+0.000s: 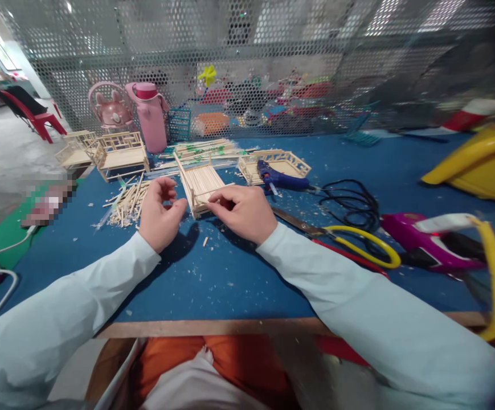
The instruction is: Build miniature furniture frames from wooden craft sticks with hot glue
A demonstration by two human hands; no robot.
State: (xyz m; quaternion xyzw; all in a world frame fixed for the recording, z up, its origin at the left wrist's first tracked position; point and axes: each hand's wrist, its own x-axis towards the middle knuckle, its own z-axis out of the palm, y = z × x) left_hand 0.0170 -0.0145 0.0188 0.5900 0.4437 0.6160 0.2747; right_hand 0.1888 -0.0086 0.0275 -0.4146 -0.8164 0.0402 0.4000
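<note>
In the middle of the table stands a miniature bed (202, 181) built from thin pale wooden sticks, with a slatted top and upright corner posts. At its near end my right hand (247, 210) is closed, thumb and forefinger pinching the edge of the frame. Whatever small piece may be between those fingertips is hidden. My left hand (162, 213) is just left of the bed, fingers curled but apart from the thumb, with nothing visible in it. Behind that hand lies a pile of short cut sticks (128, 202).
Similar stick models (123, 156) stand back left. A blue glue gun (283, 177) rests against another stick frame (253, 171). Scissors with yellow handles (371, 242), a black cable (352, 199) and a purple tool (435, 242) lie right. A pink bottle (152, 122) stands before the perforated metal screen (273, 51).
</note>
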